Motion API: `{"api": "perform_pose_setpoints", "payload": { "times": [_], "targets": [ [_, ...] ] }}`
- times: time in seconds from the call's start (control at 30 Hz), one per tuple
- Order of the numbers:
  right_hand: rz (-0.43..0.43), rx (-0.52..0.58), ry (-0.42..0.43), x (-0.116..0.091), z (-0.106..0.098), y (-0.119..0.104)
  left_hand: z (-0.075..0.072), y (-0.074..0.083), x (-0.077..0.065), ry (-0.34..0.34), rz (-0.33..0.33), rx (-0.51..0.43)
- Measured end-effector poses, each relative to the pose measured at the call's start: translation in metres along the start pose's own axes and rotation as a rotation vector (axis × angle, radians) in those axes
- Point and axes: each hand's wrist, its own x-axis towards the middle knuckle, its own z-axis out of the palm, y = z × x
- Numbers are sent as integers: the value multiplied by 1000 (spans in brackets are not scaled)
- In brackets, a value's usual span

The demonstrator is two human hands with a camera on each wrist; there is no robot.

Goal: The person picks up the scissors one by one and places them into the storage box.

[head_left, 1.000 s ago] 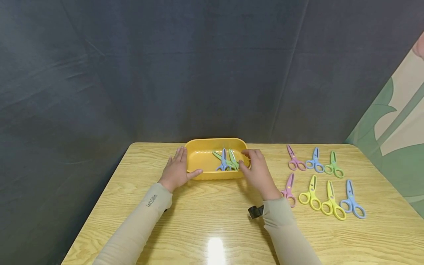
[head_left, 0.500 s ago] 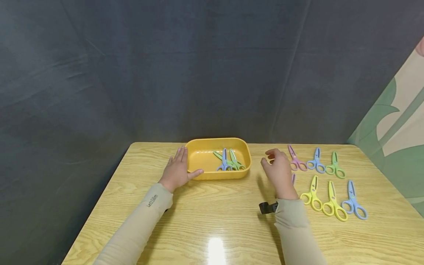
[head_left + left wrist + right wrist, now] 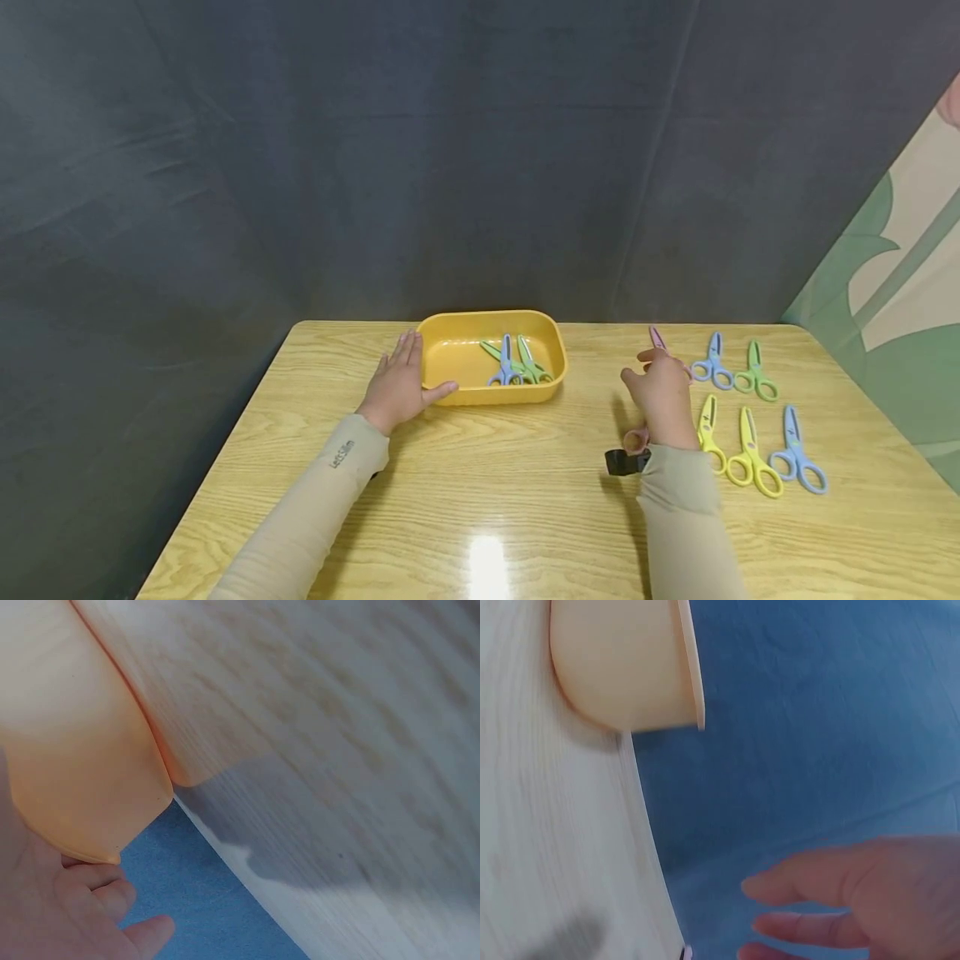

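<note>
Reach is shifted toward pink plastic scissors (image 3: 657,337) by the loose, empty right hand (image 3: 664,397); a yellow rectangular tray (image 3: 495,397) is touched by the straight-fingered left hand (image 3: 394,387).

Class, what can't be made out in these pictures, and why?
Head view: nearer pink plastic scissors, mostly behind the right hand.
Head view: farther pink plastic scissors, partly behind that hand.
Right wrist view: yellow rectangular tub, cut off by the top edge.
</note>
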Motion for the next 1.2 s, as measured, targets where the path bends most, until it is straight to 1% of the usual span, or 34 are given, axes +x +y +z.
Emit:
{"api": "perform_pose_setpoints", "payload": {
  "times": [0.07, 0.2, 0.27, 0.33, 0.47, 0.6, 0.73, 1.0, 1.2],
  "targets": [
    [25, -12, -22, 1, -4, 7, 0, 0, 0, -5, -2, 2],
    [75, -17, -101, 3, -10, 20, 0, -2, 1, -17, -7, 5],
    [100, -16, -141, 4, -12, 25, 1, -3, 1, -10, -3, 3],
    [118, -18, -162, 5, -13, 29, 2, -4, 2, -8, -4, 2],
    [130, -37, -149, 6, -12, 34, 3, -3, 1, -1, 0, -6],
    [138, -29, -126, 5, -9, 38, 2, -1, 0, -1, 4, -6],
    [152, -39, -106, 5, -5, 40, 0, 0, 0, -5, -4, -6],
    [159, -128, -130, 5, 2, 42, 0, 0, 0, -17, -16, -5],
    [141, -176, -111, 3, 5, 42, 2, -2, 1, -17, -13, -1]
  ]
}}
